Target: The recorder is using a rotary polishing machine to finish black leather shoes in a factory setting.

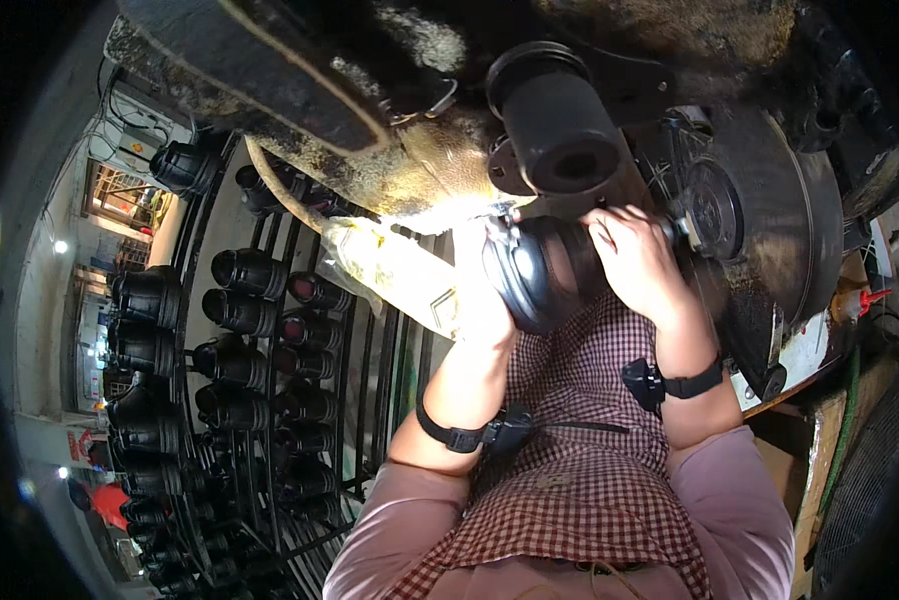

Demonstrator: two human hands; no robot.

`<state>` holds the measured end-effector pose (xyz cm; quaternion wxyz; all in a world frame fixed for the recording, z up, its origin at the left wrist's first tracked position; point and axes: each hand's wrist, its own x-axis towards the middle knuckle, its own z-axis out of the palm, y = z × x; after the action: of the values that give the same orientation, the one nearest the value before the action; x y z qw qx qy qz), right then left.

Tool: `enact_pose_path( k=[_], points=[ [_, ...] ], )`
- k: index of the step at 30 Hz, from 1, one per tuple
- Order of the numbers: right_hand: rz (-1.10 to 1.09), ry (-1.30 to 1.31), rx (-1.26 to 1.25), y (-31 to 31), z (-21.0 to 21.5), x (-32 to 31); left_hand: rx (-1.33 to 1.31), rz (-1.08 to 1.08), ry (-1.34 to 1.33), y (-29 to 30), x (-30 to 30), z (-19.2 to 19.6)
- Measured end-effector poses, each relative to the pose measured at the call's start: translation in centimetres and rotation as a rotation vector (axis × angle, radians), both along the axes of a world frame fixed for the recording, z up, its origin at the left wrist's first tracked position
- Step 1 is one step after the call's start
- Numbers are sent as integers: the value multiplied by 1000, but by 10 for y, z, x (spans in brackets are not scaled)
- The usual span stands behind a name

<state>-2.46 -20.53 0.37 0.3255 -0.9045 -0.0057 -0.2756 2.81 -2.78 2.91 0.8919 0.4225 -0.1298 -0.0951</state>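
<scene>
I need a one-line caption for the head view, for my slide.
Both hands, left hand and right hand, grip a black rubber boot at a grimy machine.

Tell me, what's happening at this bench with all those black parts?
A person in a checked apron holds a black ribbed rubber part up against a grimy machine. The left hand has it from the side, while the right hand wraps over its other end. Just above sits a black cylinder on the machine. To the left, a wire rack carries rows of similar black parts.
</scene>
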Motion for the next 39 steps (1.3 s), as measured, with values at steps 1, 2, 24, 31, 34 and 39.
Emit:
enact_pose_path(
  k=[1,2,24,31,34,39],
  points=[
    [-18,49,8,3,1,-8,24,16,43,0,1,5],
    [-38,100,18,7,3,-17,47,31,87,0,1,9],
    [119,29,174,27,35,-79,361,-113,-99,26,-72,-2],
    [233,136,601,29,45,-91,283,-3,-112,40,-103,-35],
    [244,104,776,30,43,-97,356,45,-175,42,-91,-16],
    [241,-24,546,33,27,-99,364,-44,-310,50,-59,10]
  ],
)
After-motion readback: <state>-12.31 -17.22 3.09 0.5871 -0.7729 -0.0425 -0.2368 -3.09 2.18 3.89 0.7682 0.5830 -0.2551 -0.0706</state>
